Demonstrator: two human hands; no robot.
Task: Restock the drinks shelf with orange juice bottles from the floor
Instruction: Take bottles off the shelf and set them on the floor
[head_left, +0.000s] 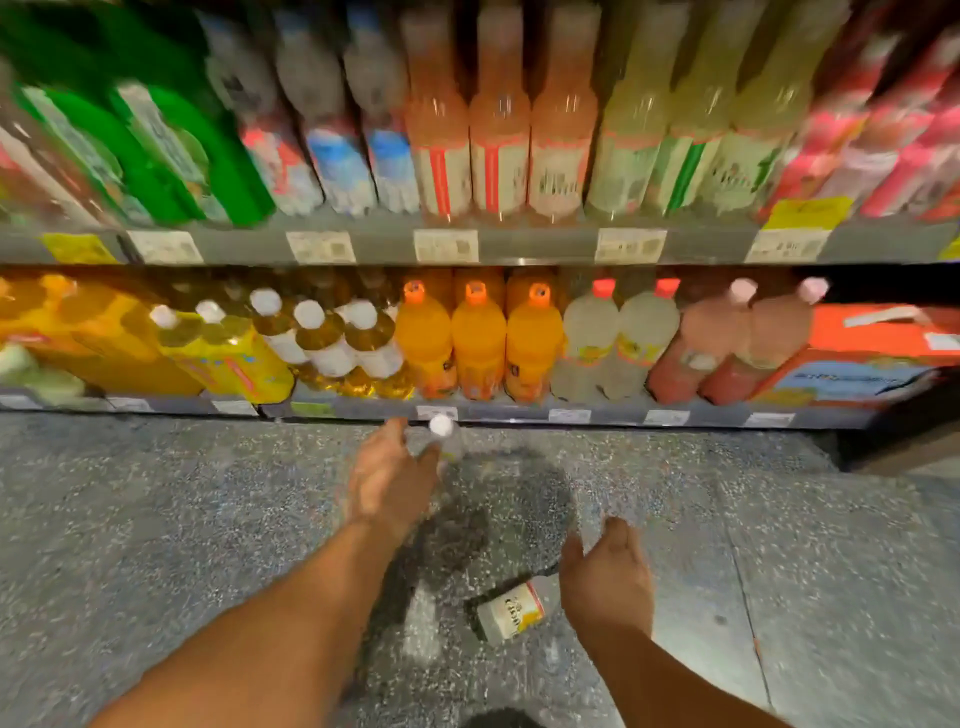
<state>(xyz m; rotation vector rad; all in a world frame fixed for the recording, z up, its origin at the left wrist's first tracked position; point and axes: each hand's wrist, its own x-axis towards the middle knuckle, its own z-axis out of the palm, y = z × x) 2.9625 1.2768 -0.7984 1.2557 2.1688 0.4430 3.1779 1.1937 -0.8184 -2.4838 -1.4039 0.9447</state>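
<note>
I'm reaching my left hand (387, 475), fingers spread, for the upright white-capped bottle (442, 441) w/ nothing gripped. Right hand (605, 571) is hovering open over the lying bottle (511, 608), ready to grab.

Your left hand (389, 475) is beside the standing bottle (442, 441); the lying bottle (511, 609) is left of your right hand (608, 571).
</note>
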